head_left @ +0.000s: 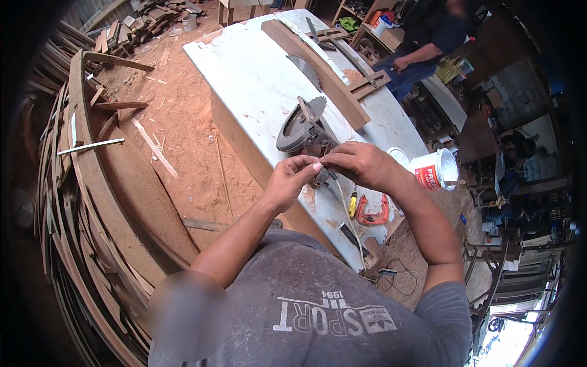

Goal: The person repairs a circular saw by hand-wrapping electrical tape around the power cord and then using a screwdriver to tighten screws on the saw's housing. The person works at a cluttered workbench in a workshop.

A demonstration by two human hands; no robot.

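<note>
Saw [310,136], grey with a toothed round blade [317,105], sits on the white table [244,67] just beyond your left hand [287,182] and right hand [365,164]. Your fingertips [317,166] meet, pinched closed; whether anything is between them cannot be told. Nearer and to the right lies a red C-shaped tool [370,219], with a white bucket [448,164] farther right and a wooden beam [318,73] on the far side.

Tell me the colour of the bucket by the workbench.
White, with a red label on the bucket; best seen in the head view.
</note>
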